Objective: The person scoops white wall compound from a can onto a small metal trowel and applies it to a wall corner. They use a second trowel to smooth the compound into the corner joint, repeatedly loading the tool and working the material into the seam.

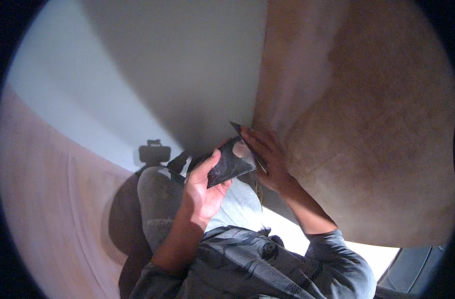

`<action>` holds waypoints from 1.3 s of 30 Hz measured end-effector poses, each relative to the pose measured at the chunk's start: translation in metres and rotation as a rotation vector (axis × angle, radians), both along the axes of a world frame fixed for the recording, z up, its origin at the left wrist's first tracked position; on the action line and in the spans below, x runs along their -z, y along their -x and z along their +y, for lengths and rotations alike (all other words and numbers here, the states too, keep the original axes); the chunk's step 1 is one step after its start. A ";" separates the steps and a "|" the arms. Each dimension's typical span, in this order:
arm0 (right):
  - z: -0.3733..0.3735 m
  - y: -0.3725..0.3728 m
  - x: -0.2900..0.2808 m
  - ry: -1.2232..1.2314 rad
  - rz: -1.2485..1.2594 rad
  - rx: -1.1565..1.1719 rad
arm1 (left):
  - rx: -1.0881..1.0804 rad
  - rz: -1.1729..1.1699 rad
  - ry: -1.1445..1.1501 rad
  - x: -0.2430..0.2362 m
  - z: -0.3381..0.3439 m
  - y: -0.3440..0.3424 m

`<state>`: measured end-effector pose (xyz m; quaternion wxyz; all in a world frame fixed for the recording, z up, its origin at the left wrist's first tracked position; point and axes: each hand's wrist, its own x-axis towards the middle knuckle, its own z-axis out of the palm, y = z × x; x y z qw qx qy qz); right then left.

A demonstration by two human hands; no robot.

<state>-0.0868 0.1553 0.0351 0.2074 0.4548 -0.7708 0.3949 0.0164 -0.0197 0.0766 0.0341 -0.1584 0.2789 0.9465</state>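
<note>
"Both the left hand [201, 188] and the right hand [270, 157] are gripping something?"

"Yes. The left hand pinches a dark plate [231, 163]: its thumb lies along the near edge, and the other fingers go behind and under. The right hand holds a thin plate [253, 151], with its fingers laid flat along the outer side."

"Where are these plates exactly?"

"In the air, above the grey trousers [162, 202] and in front of the shirt [267, 259], near the middle of the view."

"Does the dark plate carry anything?"

"I see a pale pinkish patch [241, 150] close to its upper right corner. I cannot tell if it is some paste or only a reflection."

"And which way do they point?"

"The dark plate has its long axis from lower left to right, rising a little. The thin plate shows almost its edge; its long axis goes from upper left to lower right, and its sharp corner points to upper left. Their edges are very close, but whether they touch, I cannot say."

"What stands around?"

"A pale wall [187, 55] ahead, a brown surface [372, 124] at the right, and a pinkish surface [48, 179] at the left."
</note>
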 end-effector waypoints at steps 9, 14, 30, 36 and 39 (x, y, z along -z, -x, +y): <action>0.067 -0.018 0.070 0.502 -0.992 0.041 | -0.405 0.306 0.579 -0.009 -0.021 0.008; 0.042 -0.038 0.045 0.716 -1.404 -0.092 | -0.478 0.356 0.781 0.023 -0.026 0.016; 0.047 0.013 0.011 0.517 -1.395 0.240 | -0.034 -0.215 0.224 0.042 -0.113 0.047; 0.066 0.039 0.028 1.159 -1.489 0.086 | 0.039 -0.276 0.121 0.032 -0.118 0.048; 0.067 0.039 0.026 1.226 -1.590 0.026 | 0.069 -0.245 0.128 0.025 -0.115 0.048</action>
